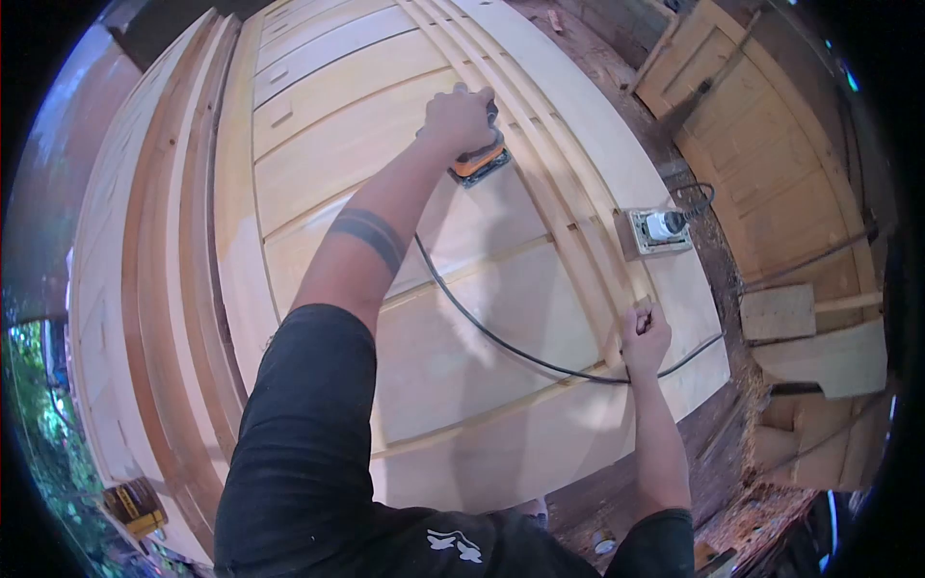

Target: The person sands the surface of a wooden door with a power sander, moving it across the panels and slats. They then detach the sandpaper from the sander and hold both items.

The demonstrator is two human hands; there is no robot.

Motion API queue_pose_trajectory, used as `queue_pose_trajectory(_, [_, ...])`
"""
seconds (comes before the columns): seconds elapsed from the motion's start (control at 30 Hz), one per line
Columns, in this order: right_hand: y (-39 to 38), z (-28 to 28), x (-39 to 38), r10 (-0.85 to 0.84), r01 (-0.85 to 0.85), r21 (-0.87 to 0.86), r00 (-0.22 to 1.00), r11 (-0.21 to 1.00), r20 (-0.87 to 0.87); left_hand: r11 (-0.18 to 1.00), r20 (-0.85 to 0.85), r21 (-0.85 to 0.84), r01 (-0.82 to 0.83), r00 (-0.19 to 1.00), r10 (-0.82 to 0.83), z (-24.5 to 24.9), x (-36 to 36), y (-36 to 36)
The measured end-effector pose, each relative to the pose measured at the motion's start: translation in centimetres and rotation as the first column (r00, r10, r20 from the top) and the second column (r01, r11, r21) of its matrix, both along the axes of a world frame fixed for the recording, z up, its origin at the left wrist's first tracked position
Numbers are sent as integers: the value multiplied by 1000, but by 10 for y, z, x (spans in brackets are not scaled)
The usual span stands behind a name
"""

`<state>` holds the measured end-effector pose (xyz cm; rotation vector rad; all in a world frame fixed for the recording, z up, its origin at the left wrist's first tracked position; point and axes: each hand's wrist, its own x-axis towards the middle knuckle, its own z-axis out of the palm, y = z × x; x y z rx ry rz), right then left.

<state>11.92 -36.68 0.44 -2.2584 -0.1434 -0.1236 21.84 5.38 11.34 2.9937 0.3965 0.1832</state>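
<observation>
Two hands are in use: the left hand [459, 120] wraps over a sander [479, 166], presumably to steer it across the wooden panel [520, 299], where it sits beside raised strips [559, 164]. The right hand [646, 339] is curled at the strips, likely bracing; whether it grips anything, I cannot tell. Cord [540, 361] routing: past the right wrist, apparently to clear the tool. Sander body: orange and dark, squarish base
</observation>
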Motion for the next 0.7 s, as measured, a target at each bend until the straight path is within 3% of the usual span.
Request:
queue_pose_trajectory(0.17, [3, -10, 5, 154, -147, -51, 973, 988, 174, 990, -96, -102, -96, 992, 86, 3, -18, -2])
queue_pose_trajectory(0.2, [15, -14, 5, 203, -198, -41, 950, 979, 237, 957, -97, -212, -199, 979, 182, 12, -31, -7])
queue_pose_trajectory(0.27, [63, 9, 11, 357, -351, -74, 886, 933, 295, 751, -4, -598, -280, 938, 346, 11, -61, -3])
queue_pose_trajectory(0.33, [147, 20, 29, 342, -382, 11, 841, 924, 420, 667, 239, -719, -197, 831, 502, 2, -117, -13])
queue_pose_trajectory(0.37, [191, 39, 31, 341, -361, -32, 845, 932, 413, 759, 402, -641, -114, 792, 459, -6, -158, -23])
queue_pose_trajectory(0.4, [231, 63, 29, 333, -332, -76, 854, 940, 400, 750, 290, -646, -142, 863, 414, 9, -209, -40])
queue_pose_trajectory(0.43, [268, 91, 17, 362, -370, -17, 896, 929, 257, 879, 570, -475, -40, 747, 342, -12, -258, -55])
queue_pose_trajectory(0.47, [297, 112, 4, 396, -402, 44, 912, 914, 108, 737, 477, -672, -75, 718, 508, -6, -309, -79])
queue_pose_trajectory(0.53, [334, 124, -16, 429, -428, -285, 901, 858, -65, 697, 407, -670, -256, 658, 634, -10, -402, -101])
queue_pose_trajectory(0.57, [350, 128, -28, 424, -443, -442, 894, 780, -147, 564, 305, -748, -350, 573, 761, -31, -446, -98])
queue_pose_trajectory(0.6, [358, 113, -32, 427, -419, -347, 903, 839, -58, 406, 187, -810, -422, 470, 863, -48, -484, -90])
queue_pose_trajectory(0.67, [372, 109, -29, 475, -475, -288, 877, 831, -77, 389, 226, -752, -532, 347, 910, -38, -529, -79])
queue_pose_trajectory(0.7, [384, 108, -19, 503, -506, -263, 860, 822, -81, 411, 256, -727, -550, 338, 905, -40, -535, -71])
